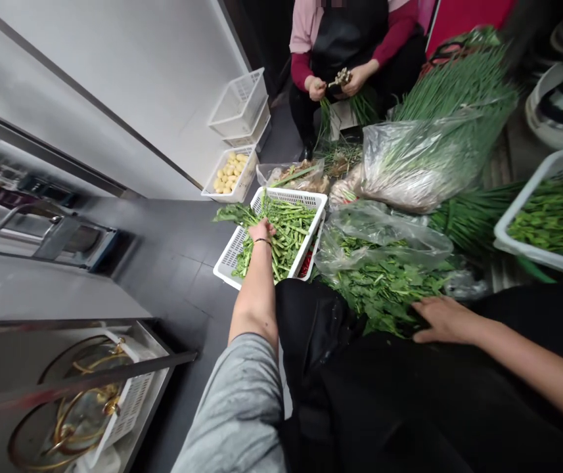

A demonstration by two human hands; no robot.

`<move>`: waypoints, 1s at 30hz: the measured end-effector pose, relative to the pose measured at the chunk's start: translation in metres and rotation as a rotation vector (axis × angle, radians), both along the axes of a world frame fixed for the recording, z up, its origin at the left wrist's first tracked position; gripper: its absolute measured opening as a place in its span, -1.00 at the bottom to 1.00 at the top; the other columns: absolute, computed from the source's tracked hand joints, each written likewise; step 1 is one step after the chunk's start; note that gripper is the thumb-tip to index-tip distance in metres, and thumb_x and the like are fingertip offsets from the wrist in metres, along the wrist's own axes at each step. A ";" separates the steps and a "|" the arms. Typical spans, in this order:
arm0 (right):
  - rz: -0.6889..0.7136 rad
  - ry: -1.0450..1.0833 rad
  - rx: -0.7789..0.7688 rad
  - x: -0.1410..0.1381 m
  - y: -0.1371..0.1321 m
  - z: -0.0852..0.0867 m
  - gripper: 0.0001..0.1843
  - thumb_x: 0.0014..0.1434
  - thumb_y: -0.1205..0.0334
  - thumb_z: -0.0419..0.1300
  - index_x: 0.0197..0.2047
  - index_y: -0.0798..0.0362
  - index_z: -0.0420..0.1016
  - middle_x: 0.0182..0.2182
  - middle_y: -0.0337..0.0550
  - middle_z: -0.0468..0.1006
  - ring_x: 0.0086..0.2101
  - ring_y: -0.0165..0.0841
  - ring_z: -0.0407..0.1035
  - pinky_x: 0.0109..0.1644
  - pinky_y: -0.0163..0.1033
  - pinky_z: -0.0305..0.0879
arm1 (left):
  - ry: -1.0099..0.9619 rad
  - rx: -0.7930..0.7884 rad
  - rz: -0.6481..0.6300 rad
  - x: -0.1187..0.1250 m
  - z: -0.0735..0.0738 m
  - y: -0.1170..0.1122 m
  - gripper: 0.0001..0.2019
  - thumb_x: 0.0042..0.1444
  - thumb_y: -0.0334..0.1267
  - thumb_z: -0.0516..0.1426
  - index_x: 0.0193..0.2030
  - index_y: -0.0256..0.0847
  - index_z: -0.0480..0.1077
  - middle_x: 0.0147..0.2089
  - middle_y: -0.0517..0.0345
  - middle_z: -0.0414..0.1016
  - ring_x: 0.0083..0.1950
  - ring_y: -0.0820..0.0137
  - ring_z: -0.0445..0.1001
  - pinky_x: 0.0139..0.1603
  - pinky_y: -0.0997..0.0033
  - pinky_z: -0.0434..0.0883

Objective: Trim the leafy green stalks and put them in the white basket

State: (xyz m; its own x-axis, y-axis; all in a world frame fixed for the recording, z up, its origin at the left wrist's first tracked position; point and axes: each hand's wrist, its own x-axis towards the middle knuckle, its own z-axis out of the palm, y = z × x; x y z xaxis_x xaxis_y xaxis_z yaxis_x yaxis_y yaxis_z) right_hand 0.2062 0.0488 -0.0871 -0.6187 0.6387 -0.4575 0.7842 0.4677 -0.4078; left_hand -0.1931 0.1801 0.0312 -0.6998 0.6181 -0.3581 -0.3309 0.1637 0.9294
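My left hand (261, 230) reaches out over a white plastic basket (228, 257) and is closed around some leafy green stalks (234, 213), whose leaves stick out to the left. Cut green stems (293, 226) fill the basket under it. Close to my lap, my right hand (445, 320) rests with fingers stretched and thumb apart at the edge of a heap of leafy greens (384, 289). A clear plastic bag (389, 230) partly covers that heap. Red peppers (305, 265) show beneath the basket's right side.
Opposite me a person (353, 39) handles a bunch of green stalks. Long scallions (453, 85) stand in a clear bag (414, 164). Potatoes fill a basket (226, 194) near stacked baskets (236, 108). More greens sit in a white basket (508, 223) at right. A trolley (54, 236) stands left.
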 end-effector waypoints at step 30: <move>-0.337 0.809 0.113 -0.072 0.011 0.146 -0.55 0.13 -0.16 0.08 -0.52 0.06 0.37 -0.71 -0.27 0.31 -0.64 -0.44 0.16 -0.55 -0.32 0.04 | -0.387 0.300 -0.799 0.175 0.013 -0.182 -0.60 -0.14 -0.10 0.32 -0.27 -0.22 0.26 -0.53 0.20 0.41 -0.63 0.57 0.24 -0.63 0.56 0.11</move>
